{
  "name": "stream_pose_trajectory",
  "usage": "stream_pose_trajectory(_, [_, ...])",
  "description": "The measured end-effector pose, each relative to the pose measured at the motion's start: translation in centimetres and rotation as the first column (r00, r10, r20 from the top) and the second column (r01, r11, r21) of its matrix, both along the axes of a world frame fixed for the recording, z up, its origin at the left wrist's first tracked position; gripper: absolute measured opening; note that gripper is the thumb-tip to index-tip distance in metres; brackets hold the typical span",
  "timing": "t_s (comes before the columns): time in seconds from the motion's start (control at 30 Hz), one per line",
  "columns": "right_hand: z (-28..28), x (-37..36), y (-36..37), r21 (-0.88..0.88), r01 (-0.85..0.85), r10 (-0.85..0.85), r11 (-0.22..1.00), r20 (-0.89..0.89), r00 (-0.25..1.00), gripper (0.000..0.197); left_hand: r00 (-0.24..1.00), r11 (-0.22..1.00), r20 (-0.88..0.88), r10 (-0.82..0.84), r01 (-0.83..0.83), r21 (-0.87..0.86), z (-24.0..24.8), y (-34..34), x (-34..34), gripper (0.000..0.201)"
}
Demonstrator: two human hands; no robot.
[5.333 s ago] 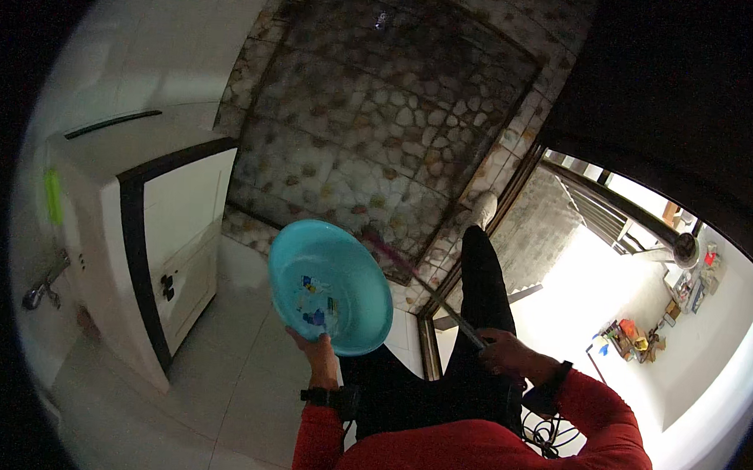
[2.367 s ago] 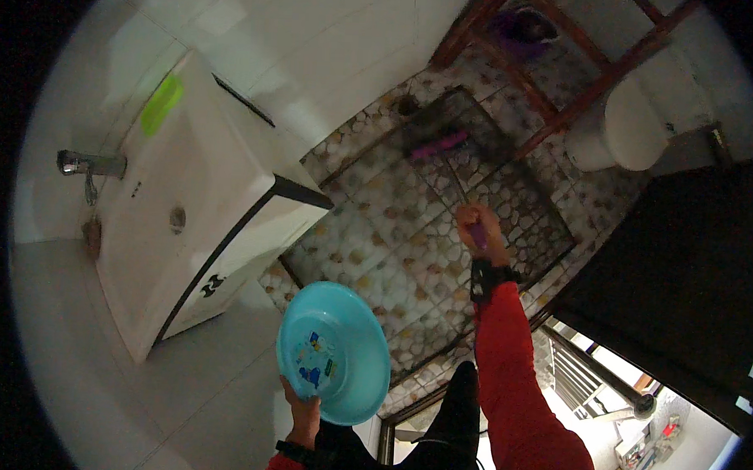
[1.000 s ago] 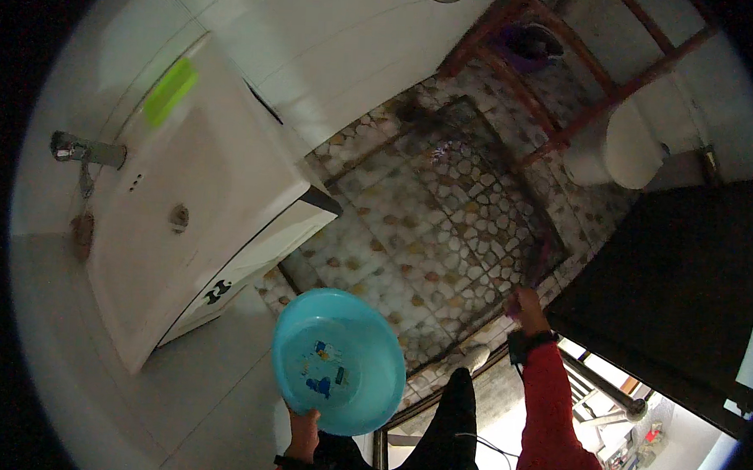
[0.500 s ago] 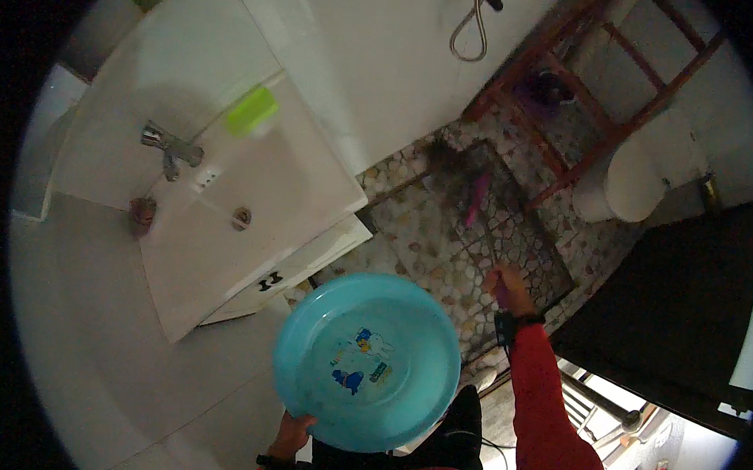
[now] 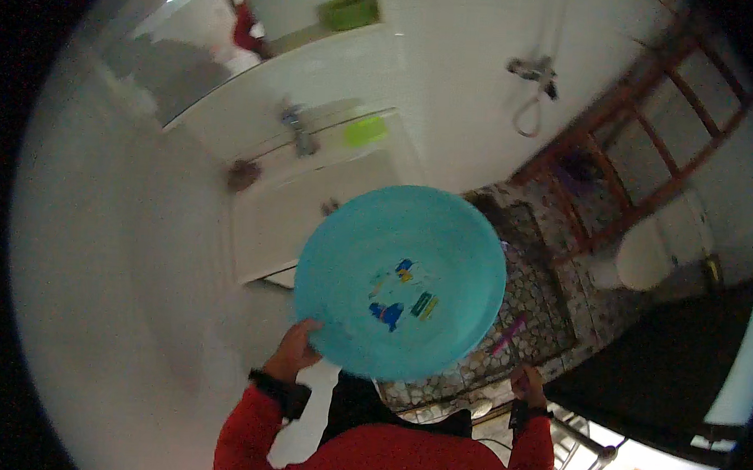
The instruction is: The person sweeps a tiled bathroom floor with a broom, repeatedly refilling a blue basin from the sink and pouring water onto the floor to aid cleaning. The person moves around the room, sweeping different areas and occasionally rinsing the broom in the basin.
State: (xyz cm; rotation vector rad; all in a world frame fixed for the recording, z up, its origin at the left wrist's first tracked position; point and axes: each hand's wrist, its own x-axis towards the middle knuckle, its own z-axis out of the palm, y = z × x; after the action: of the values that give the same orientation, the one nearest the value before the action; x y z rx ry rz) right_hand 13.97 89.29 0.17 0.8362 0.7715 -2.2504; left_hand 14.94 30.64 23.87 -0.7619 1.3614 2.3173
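A round light-blue plastic basin [image 5: 458, 281] with cartoon pictures on its bottom is raised in front of me. My left hand [image 5: 297, 349] grips its near-left rim, thumb over the edge. Low on the right, my right hand [image 5: 528, 383] is closed round the end of a thin stick with a pink section [image 5: 508, 335]. That stick points up and left toward the basin; the basin hides any part beyond the pink section.
A white sink [image 5: 277, 210] with a metal tap [image 5: 299, 131] and a bright green item [image 5: 366, 131] stands behind the basin. To the right are a reddish wooden ladder [image 5: 627, 162], a white toilet [image 5: 644, 257] and a dark panel [image 5: 656, 373]. Pebble-patterned tiles [image 5: 534, 284] cover the floor.
My left hand has lifted the basin up and slightly right, so it now covers part of the sink. My right hand has drawn the stick back toward me. The view has also shifted.
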Motion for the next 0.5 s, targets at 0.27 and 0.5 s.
stream_pose_trajectory(0.27, [4.1, 1.6, -3.3, 0.018, 0.325, -0.316, 0.945, 0.296, 0.901, 0.025, 0.968, 0.964, -0.221, -0.116, 0.056, -0.26, 5.3, -5.3, -5.3, 0.045])
stream_pose_trajectory(0.5, [8.0, 1.8, -7.2, 0.206, 0.053, -0.037, 0.977, -0.079, 0.996, 0.026, 0.92, 0.741, -0.291, -0.261, -0.002, -0.671, -2.8, -17.1, -10.9, 0.06])
